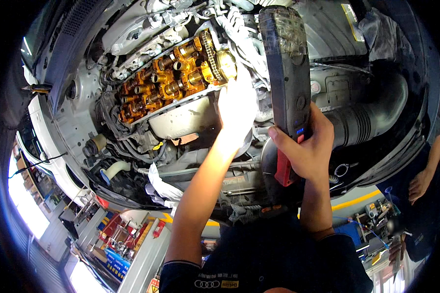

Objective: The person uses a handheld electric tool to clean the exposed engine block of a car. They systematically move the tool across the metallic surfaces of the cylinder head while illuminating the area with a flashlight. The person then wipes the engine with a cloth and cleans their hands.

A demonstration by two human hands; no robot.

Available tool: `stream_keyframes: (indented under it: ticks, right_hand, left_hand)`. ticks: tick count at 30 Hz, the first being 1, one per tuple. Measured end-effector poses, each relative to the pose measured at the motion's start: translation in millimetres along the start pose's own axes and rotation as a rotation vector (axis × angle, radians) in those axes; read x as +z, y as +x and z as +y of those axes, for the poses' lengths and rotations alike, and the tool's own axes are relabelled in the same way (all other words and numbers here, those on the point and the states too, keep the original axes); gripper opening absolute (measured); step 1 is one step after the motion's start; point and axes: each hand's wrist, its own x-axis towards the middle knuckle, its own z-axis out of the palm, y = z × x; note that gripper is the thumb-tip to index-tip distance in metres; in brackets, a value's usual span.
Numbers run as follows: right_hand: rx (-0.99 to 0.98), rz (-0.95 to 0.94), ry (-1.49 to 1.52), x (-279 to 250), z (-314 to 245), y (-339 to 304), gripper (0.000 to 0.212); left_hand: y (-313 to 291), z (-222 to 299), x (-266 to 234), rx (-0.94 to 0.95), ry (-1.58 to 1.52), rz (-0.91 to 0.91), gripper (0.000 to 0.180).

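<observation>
My right hand [315,146] is closed around a handheld work light [289,83], a long black lamp with a red lower part, small blue indicator lights and clear wrap over its top end. My left hand [237,107] reaches to the chain end of an open engine cylinder head [166,80], whose camshafts are coated in amber oil. Its fingertips are at the bright camshaft sprocket [226,64], beside the timing chain [210,51]. Strong glare washes out those fingers, so their grip is hidden.
A black ribbed air intake hose [362,122] curves along the right of the engine bay. White cloth [161,188] hangs over the front edge. Another person's hand [418,185] is at the far right. A red tool cart [124,229] stands on the floor at lower left.
</observation>
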Motion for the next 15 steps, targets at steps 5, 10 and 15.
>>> stream_keyframes:
  ticks: [5, 10, 15]
  right_hand:
    - [0.002, -0.014, -0.001, -5.6, -15.0, 1.2, 0.043]
    - [0.183, -0.026, 0.073, -5.8, -22.0, 4.4, 0.039]
    - [-0.023, 0.013, 0.089, 4.6, 1.3, -1.4, 0.038]
  left_hand:
    - [3.1, 1.6, -3.7, -0.054, 0.045, -0.053, 0.039]
    - [13.7, -5.2, 2.2, 0.001, 0.043, 0.074, 0.03]
    - [17.9, -3.0, -6.1, -0.01, 0.102, 0.028, 0.03]
